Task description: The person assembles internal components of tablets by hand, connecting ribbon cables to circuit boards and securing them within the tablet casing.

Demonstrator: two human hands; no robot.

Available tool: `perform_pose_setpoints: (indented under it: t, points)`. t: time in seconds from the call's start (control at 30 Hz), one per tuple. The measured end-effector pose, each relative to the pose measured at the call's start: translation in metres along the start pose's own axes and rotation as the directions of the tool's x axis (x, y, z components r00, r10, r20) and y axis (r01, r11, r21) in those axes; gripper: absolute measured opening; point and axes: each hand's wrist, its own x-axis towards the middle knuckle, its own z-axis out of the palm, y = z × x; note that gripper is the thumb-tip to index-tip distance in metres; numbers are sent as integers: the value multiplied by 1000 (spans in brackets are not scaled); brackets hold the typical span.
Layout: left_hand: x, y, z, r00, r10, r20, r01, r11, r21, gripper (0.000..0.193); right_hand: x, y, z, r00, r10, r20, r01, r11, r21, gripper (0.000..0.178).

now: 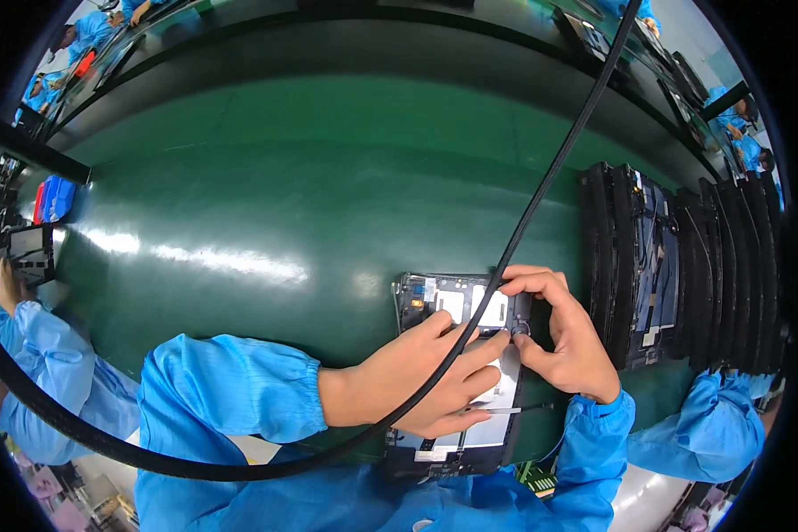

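Note:
An opened tablet (pixel 496 434) lies on the green bench in front of me, its boards, white panels and silver plate exposed. My left hand (pixel 430 372) reaches across it from the left, fingertips pressed near the middle of its right edge. Beneath the thumb of that hand, a slim metal tool with a dark tip (pixel 514 410) sticks out to the right. My right hand (pixel 567 341) curls round the tablet's upper right side. Its index finger is by the top corner and its thumb is close to my left fingertips. Any small part between the fingertips is hidden.
A row of dark tablet housings (pixel 634 266) stands on edge at the right. A black cable (pixel 554 168) hangs across the view, in front of my left hand. A blue bin (pixel 58 198) sits at the far left. Co-workers in blue sleeves (pixel 53 346) flank me on both sides.

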Motion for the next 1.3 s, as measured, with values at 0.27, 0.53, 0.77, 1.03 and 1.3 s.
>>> perform_pose_setpoints:
  t: [0.27, 0.53, 0.77, 1.03, 1.3]
  points:
    - [-12, -13, -1, 974, -24, -224, -8, 990, -141, 27, 2, 11, -2, 999, -32, -11, 32, 999, 12, 52]
    - [-47, -32, -22, 906, -279, -317, 335, 933, 135, 20, -3, 14, -4, 999, 37, -9, -36, 991, 128, 62]
    - [-40, -24, -24, 804, -546, -237, 508, 837, -204, 25, -2, 14, -6, 999, 35, -3, -34, 988, 148, 68]
    - [-31, -30, -46, 743, -666, -60, 601, 705, -377, 36, -2, 15, -5, 999, 48, -1, -47, 987, 155, 65]
    - [-42, -47, -42, 754, -651, 82, 466, 444, -765, 28, -1, 10, 7, 968, 64, -241, -27, 988, 154, 47]
